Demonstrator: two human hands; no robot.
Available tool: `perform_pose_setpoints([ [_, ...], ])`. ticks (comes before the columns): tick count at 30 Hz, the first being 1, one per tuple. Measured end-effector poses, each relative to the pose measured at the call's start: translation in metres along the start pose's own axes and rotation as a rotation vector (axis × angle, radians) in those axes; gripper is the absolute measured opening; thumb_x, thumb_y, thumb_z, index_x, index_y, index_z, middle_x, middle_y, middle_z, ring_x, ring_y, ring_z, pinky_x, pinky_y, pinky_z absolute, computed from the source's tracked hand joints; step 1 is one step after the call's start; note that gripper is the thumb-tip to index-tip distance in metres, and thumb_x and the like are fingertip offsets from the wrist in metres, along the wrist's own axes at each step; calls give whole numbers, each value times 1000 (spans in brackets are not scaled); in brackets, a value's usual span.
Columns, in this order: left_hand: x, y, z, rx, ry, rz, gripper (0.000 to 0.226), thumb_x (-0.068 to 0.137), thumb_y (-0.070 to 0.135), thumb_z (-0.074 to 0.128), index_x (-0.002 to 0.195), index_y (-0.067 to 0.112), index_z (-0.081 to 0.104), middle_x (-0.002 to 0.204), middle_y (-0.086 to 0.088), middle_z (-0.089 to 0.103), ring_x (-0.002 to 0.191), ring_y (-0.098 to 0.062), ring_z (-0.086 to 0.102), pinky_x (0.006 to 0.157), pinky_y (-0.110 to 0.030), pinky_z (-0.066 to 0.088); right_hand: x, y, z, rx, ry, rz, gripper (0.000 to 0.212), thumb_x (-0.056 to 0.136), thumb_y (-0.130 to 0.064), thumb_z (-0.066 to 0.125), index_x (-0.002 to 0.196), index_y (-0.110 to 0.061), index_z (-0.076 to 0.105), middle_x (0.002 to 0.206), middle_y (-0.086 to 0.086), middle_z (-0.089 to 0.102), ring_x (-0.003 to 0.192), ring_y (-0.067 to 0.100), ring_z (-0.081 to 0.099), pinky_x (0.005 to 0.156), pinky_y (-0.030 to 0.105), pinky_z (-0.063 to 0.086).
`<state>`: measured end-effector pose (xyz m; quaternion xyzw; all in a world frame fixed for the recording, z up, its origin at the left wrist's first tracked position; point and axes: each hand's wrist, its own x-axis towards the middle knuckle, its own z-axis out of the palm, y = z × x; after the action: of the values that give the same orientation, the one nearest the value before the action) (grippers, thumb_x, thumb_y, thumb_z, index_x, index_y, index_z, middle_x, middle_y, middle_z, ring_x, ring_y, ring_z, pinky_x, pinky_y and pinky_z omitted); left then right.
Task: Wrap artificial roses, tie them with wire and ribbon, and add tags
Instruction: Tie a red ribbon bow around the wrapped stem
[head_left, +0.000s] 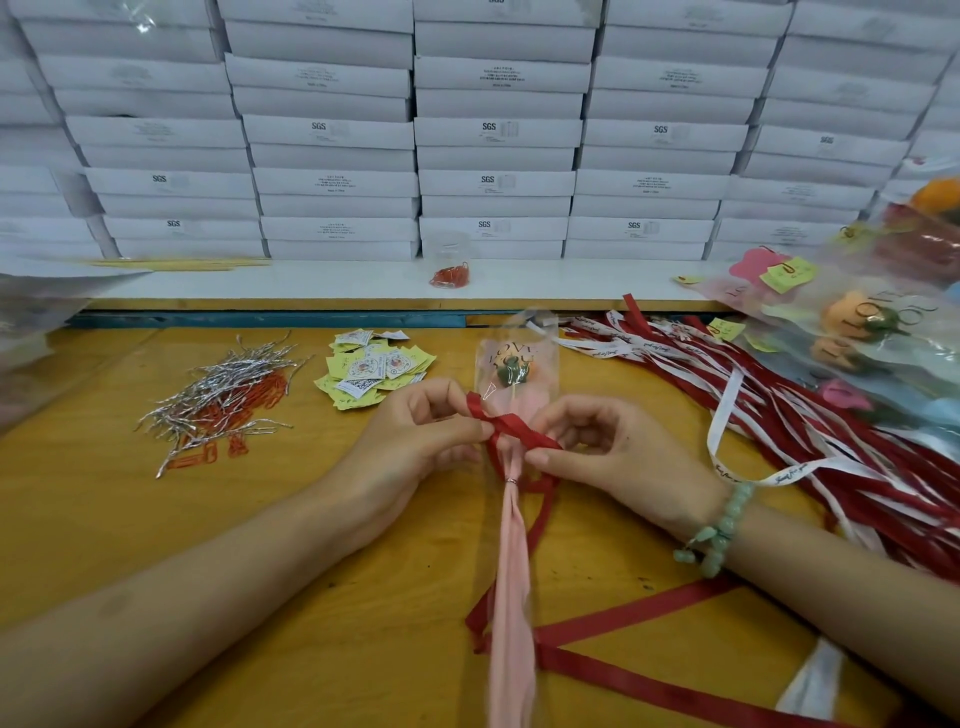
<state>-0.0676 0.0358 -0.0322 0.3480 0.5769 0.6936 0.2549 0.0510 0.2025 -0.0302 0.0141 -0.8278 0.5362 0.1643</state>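
The slim artificial rose in its clear cellophane and pink paper sleeve (513, 561) lies flat on the yellow wooden table (311, 571). Its long axis runs straight from 12 o'clock, where the bloom sits, to 6 o'clock, where the gathered tail points at me. The neck sits dead centre between my hands, neither one nearer than the other.

My left hand (421, 441) pinches one end of the narrow red satin ribbon (519, 434) at 9 o'clock of the neck. My right hand (618, 452) pinches the other end at 3 o'clock. The fingers of both are curled in tight, with the ribbon crossing the stem almost square to it. Just toward 6 o'clock of that crossing, the thin silver twist wire (511, 481) cinches the sleeve.

I reckon the knot wants drawing out sideways, along 9 to 3, so the stem does not roll.

The ribbon looks slick and flat, with its loose tails looping off toward 5 o'clock. The cellophane is glossy and crinkly, the paper matte and pleated.

The small yellow paper tags (376, 370) lie heaped at 11 o'clock, nearer my left hand. A pile of crinkled silver wires (228, 384) lies at 10 o'clock.
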Motion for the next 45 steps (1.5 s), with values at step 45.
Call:
perform_pose_setpoints([
  [45,-2,0,0,102,-108,17,10,70,5,69,66,14,65,90,-8,72,81,-22,67,71,-32,57,16,2,-72,225,656,111,36,103,-15,37,82,-14,65,55,-3,44,51,11,41,49,23,35],
])
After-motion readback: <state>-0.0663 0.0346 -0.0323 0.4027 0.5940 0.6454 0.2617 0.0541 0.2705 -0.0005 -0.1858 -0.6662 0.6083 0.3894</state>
